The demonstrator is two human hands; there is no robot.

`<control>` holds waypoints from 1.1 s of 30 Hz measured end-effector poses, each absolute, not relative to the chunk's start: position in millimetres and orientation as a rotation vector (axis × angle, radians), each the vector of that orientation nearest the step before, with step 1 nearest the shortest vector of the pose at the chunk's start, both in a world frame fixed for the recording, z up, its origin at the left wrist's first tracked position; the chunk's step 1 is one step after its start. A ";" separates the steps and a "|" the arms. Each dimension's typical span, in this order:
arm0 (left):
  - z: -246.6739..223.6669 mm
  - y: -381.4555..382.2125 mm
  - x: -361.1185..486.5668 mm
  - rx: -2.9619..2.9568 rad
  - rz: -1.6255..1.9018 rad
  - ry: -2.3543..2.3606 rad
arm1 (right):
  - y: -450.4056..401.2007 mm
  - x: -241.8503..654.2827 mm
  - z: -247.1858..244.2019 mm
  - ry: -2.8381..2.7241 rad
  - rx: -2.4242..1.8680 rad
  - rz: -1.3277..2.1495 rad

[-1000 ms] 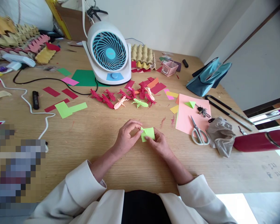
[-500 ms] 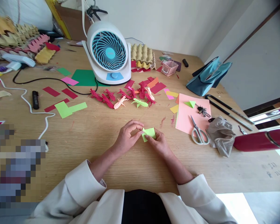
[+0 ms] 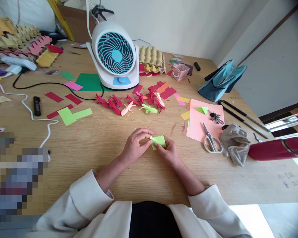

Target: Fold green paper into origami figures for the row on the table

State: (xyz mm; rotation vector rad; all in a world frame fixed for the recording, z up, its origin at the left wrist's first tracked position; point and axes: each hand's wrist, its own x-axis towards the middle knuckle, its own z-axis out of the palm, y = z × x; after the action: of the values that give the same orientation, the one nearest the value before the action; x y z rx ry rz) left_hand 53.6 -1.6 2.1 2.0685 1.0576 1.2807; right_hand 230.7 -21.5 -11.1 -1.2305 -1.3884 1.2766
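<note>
A small light-green piece of paper (image 3: pixel 160 140) is held between my two hands above the table's near middle. My left hand (image 3: pixel 137 143) pinches its left corner between thumb and fingers, and a small flap is folded there. My right hand (image 3: pixel 169 151) grips the lower right part, thumb on top and fingers behind, hiding some of the sheet. Beyond my hands lie folded paper figures: several red ones (image 3: pixel 114 106), a pale pink one (image 3: pixel 127 108) and a light-green one (image 3: pixel 149 109).
A white fan (image 3: pixel 116 54) stands at the back. To the right are scissors (image 3: pixel 211 140), pink paper (image 3: pixel 195 122), keys (image 3: pixel 216 117), a grey cloth (image 3: pixel 234 143) and a red bottle (image 3: pixel 275 149). At left lie a black marker (image 3: pixel 37 105), green offcuts (image 3: pixel 67 116) and a white cable (image 3: pixel 27 107).
My left fingers have shifted slightly at the paper's left corner, and the flap there looks more folded over. My right hand keeps its hold almost unmoved.
</note>
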 end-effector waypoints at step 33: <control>4.5 -1.2 53.2 1.701 1.031 1.118 | -17.7 237.3 -6.2 -1.422 -1.147 1.463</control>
State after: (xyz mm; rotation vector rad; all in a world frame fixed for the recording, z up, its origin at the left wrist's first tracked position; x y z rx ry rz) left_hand 53.2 -1.2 4.5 1.7006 1.1175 1.0306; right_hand 237.3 -17.7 -6.2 -1.1465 -1.4225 1.4633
